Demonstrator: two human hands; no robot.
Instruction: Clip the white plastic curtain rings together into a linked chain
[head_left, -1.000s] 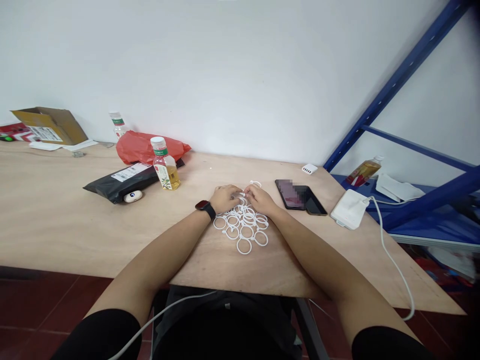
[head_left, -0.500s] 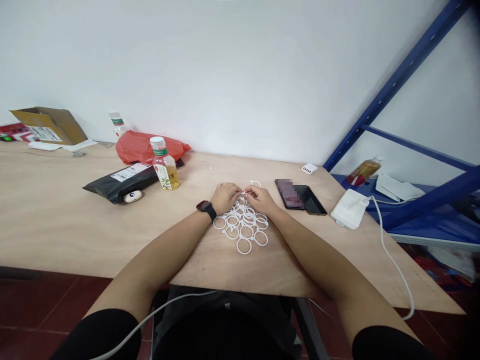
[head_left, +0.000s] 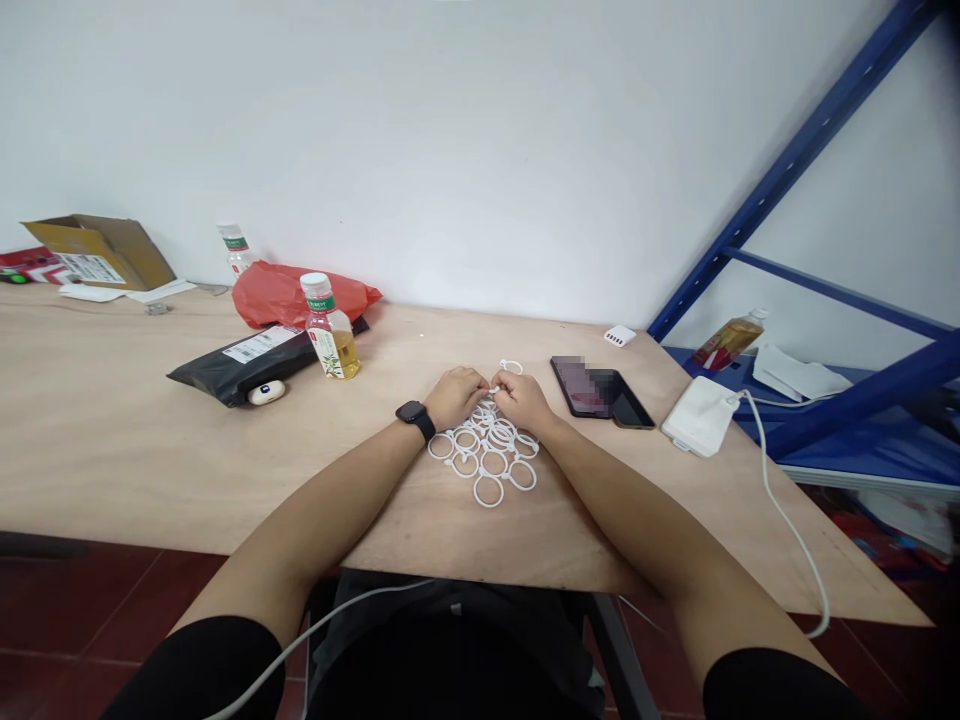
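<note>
A cluster of linked white plastic rings (head_left: 489,490) with small knobby joints lies on the wooden table in front of me. At its far end, my left hand (head_left: 456,397) and my right hand (head_left: 523,402) meet, fingertips pinched. Between them a small part of a white ring (head_left: 493,391) shows, and both hands grip it. Most of that ring is hidden by the fingers. One more white ring (head_left: 511,366) lies just beyond the right hand's fingers.
To the right lie two phones (head_left: 574,388), a white power bank (head_left: 701,417) with a cable, and a small white block (head_left: 619,336). Leftward stand a drink bottle (head_left: 334,350), a black parcel (head_left: 240,375), a red bag (head_left: 274,293) and a cardboard box (head_left: 124,250). A blue rack (head_left: 832,300) borders the table.
Both hands remain at the far end of the cluster. The right fingers have curled in more, and the pinched ring part has shifted slightly to the right.
</note>
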